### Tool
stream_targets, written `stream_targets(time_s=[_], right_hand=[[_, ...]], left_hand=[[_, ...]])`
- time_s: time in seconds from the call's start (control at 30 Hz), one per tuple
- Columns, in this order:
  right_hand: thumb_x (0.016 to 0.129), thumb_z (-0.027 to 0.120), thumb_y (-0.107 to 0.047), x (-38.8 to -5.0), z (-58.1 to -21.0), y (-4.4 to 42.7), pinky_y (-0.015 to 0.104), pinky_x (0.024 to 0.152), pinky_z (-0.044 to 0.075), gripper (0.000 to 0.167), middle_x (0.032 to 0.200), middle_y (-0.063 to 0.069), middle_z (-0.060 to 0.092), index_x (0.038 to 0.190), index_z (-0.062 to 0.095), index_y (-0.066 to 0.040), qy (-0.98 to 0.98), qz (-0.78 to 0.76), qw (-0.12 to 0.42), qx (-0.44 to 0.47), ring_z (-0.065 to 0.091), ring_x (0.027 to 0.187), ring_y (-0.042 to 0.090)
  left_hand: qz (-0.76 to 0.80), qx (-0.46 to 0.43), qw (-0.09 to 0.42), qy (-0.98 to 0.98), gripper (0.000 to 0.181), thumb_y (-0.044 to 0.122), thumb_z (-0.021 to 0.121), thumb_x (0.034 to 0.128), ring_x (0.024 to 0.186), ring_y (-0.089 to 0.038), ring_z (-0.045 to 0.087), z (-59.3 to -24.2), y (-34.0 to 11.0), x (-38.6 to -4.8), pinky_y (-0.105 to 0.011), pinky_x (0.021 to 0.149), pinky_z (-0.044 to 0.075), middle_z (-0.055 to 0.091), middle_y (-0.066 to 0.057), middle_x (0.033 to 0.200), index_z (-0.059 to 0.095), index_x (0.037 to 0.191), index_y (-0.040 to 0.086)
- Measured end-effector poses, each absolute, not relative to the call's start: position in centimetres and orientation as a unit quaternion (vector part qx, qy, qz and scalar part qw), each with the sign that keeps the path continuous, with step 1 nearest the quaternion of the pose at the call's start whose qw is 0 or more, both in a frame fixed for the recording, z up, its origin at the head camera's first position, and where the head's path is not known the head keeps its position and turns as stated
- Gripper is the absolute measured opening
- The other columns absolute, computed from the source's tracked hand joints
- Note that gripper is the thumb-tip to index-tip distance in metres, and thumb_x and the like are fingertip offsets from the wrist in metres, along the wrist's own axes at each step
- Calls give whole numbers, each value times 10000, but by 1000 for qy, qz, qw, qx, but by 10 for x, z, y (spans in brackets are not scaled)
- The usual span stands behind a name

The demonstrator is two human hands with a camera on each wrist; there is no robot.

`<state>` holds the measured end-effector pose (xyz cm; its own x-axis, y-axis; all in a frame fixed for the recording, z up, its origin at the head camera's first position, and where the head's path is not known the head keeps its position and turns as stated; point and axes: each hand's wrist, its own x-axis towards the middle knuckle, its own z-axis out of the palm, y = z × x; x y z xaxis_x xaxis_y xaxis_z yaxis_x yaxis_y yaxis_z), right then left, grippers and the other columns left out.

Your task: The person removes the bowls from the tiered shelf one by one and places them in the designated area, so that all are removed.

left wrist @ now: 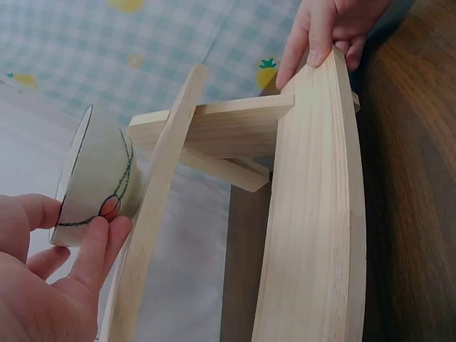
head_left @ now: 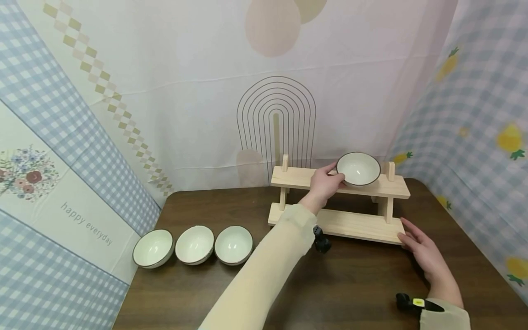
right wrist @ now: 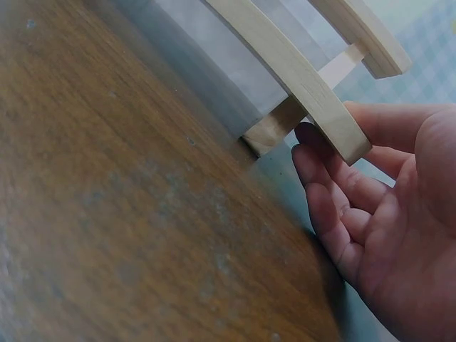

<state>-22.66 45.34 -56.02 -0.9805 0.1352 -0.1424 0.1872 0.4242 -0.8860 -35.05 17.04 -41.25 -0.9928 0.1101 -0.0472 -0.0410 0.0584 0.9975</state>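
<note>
My left hand (head_left: pixel 324 184) pinches the rim and side of a white bowl (head_left: pixel 358 168) at the right part of the upper shelf (head_left: pixel 297 177) of a two-tier wooden rack. In the left wrist view, this bowl (left wrist: pixel 96 178) shows a green line and a red motif on its outside. Whether its base bears on the shelf, I cannot tell. My right hand (head_left: pixel 426 254) grips the right end of the lower shelf (head_left: pixel 359 225). The right wrist view has the fingers (right wrist: pixel 324 206) under that board (right wrist: pixel 313 92) and the thumb over its end.
Three similar bowls stand in a row on the brown table (head_left: pixel 350 279): a left one (head_left: pixel 153 248), a middle one (head_left: pixel 195 244) and a right one (head_left: pixel 233 244). Short pegs (head_left: pixel 391 171) rise from the upper shelf. Patterned cloth (head_left: pixel 198 91) hangs behind and at both sides.
</note>
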Motion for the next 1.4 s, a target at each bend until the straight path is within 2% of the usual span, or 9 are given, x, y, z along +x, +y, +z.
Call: stream_targets(time_s=[0.17, 0.27, 0.33, 0.43, 0.6, 0.87, 1.2, 1.4], right_hand=[[1131, 519, -434, -225, -561, 453, 97, 796, 484, 786, 1638, 381, 288, 1705, 158, -37, 840, -535, 18, 88, 429, 989, -226], [1134, 516, -428, -225, -561, 452, 100, 794, 487, 780, 1627, 382, 303, 1704, 159, -33, 840, -535, 17, 87, 448, 975, -231], [1134, 512, -431, -226, -561, 453, 101, 794, 488, 781, 1628, 381, 304, 1705, 155, -36, 841, -534, 18, 89, 449, 971, -231], [1135, 507, -436, -227, -561, 453, 100, 795, 486, 780, 1637, 376, 296, 1708, 150, -45, 842, -530, 22, 93, 439, 979, -226], [1132, 504, -456, -229, -560, 452, 93, 793, 477, 788, 1666, 367, 255, 1713, 144, -64, 845, -524, 27, 98, 388, 1021, -194], [1129, 510, -460, -229, -561, 454, 98, 789, 481, 799, 1644, 388, 274, 1709, 143, -51, 846, -525, 24, 93, 405, 979, -230], [1138, 494, -441, -228, -562, 455, 86, 781, 468, 780, 1634, 404, 272, 1702, 148, -29, 850, -520, 13, 83, 402, 967, -246], [1136, 492, -453, -229, -561, 454, 91, 780, 465, 784, 1639, 400, 266, 1704, 147, -38, 847, -524, 19, 84, 412, 966, -232]], left_hand=[[688, 22, 53, 723, 522, 28, 684, 976, 870, -286, 794, -415, 170, -350, -258, 780, 545, 773, -62, 828, 647, 1490, 113], [692, 18, 52, 720, 523, 11, 684, 970, 880, -302, 789, -414, 170, -349, -252, 729, 534, 753, -36, 821, 656, 1482, 115], [696, 13, 53, 716, 519, -2, 682, 971, 881, -300, 787, -414, 169, -348, -272, 734, 571, 737, -28, 840, 660, 1476, 113], [706, 5, 51, 707, 504, -19, 682, 972, 860, -268, 786, -414, 168, -347, -362, 806, 630, 732, -37, 870, 672, 1460, 104], [711, -6, 45, 702, 470, -19, 684, 982, 837, -253, 785, -412, 163, -341, -450, 876, 629, 743, -63, 880, 688, 1439, 92], [730, -8, 47, 681, 439, -33, 683, 979, 881, -283, 791, -413, 151, -338, -349, 803, 641, 729, -107, 902, 697, 1411, 43], [732, 9, 57, 679, 418, -28, 675, 986, 897, -316, 792, -418, 126, -337, -400, 843, 639, 748, -127, 920, 699, 1400, 30], [739, 19, 65, 670, 436, -61, 656, 969, 919, -321, 786, -418, 110, -336, -327, 794, 640, 733, -156, 935, 688, 1400, -2]])
